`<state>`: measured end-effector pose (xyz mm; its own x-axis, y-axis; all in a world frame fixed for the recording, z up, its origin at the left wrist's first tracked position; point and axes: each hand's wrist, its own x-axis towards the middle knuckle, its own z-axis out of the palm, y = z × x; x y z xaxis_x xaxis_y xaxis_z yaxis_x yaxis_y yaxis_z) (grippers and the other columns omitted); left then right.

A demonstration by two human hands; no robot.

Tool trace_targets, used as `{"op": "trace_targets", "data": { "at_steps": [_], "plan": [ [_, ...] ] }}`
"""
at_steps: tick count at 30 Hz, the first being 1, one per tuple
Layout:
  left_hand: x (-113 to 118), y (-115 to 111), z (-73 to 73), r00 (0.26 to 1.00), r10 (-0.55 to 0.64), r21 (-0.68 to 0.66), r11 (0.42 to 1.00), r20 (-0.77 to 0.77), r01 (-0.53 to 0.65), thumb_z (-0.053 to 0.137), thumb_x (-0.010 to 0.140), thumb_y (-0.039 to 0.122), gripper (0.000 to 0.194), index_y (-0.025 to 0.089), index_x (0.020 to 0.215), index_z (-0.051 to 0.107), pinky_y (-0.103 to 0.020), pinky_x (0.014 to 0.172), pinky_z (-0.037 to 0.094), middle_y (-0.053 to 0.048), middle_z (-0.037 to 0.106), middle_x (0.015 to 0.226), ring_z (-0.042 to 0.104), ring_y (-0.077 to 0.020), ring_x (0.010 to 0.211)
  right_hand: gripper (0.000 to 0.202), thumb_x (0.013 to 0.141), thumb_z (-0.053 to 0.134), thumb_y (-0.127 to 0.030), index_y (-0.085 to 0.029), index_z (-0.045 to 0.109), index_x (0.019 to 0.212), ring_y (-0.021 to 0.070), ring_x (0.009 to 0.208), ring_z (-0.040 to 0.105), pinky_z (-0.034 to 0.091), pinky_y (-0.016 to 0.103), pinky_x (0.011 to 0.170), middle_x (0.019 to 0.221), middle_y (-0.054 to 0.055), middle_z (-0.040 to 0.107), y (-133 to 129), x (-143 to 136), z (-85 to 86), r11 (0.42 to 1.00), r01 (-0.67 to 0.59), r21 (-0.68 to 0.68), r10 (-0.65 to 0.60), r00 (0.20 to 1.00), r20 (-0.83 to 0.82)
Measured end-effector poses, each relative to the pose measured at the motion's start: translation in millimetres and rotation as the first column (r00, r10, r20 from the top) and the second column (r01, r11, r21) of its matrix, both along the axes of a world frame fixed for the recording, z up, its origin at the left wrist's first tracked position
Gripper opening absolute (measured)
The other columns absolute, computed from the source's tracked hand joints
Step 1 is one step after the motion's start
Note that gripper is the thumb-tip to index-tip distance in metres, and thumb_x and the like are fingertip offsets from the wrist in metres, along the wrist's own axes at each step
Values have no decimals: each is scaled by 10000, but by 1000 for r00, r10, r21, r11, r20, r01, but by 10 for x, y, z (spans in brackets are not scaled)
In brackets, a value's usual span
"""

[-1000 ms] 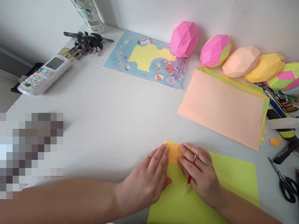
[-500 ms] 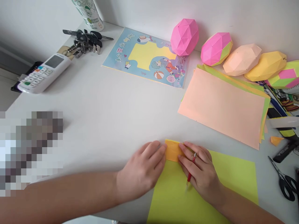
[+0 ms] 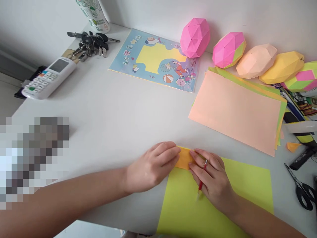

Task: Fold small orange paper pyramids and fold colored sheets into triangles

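- Lower centre: left hand [image 3: 155, 165], fingers bunched, is touching orange paper [image 3: 184, 159]; grip unclear.
- Right hand [image 3: 215, 178], half-curled, is holding 1 red pen [image 3: 200, 185] and pressing orange paper.

So the left hand [image 3: 153, 165] and right hand [image 3: 214, 180] are both on a little orange paper piece [image 3: 184, 158], red pen [image 3: 200, 185] tucked in the right.

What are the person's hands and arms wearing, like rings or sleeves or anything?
The right hand has a thin, silvery ring on one finger. I can't see any ring on the left hand. Neither hand has a glove, and no sleeves cover the parts of the forearms that show.
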<state>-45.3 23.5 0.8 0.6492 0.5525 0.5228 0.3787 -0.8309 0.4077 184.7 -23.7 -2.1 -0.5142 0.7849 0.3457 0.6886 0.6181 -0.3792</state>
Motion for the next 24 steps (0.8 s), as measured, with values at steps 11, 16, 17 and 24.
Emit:
{"op": "trace_targets", "data": {
  "at_steps": [11,16,17,24],
  "plan": [
    [86,-186,14,980,-26,138,989,-199,55,452,839,-24,213,35,829,657,-418,864,568,-178,649,961,601,-259,944,298,824,555,44,-142,663,1031,292,1194,566,523,469,877,1224,149,661,-24,23,-15,1000,0,4,0,1000,13],
    [99,-158,67,971,-17,121,992,-238,47,429,853,-34,254,59,766,649,-407,823,580,-156,649,902,617,-249,908,288,841,557,11,-166,666,1041,286,1191,570,532,475,873,1239,136,655,-23,21,-2,1000,3,-7,-3,1000,13],
    [99,-154,68,972,-25,120,991,-233,54,433,853,-35,248,53,767,649,-410,832,577,-161,649,908,619,-254,919,278,839,562,8,-161,669,1032,287,1188,573,534,471,870,1233,139,658,-22,19,3,1000,4,-4,-4,1000,14],
    [86,-158,62,955,-17,143,988,-297,62,450,846,-31,222,56,833,653,-400,872,561,-160,657,979,620,-258,965,318,839,534,33,-182,651,1042,278,1184,569,535,474,859,1229,122,662,-28,8,1,1000,20,-11,-20,1000,5]
  ]
}}
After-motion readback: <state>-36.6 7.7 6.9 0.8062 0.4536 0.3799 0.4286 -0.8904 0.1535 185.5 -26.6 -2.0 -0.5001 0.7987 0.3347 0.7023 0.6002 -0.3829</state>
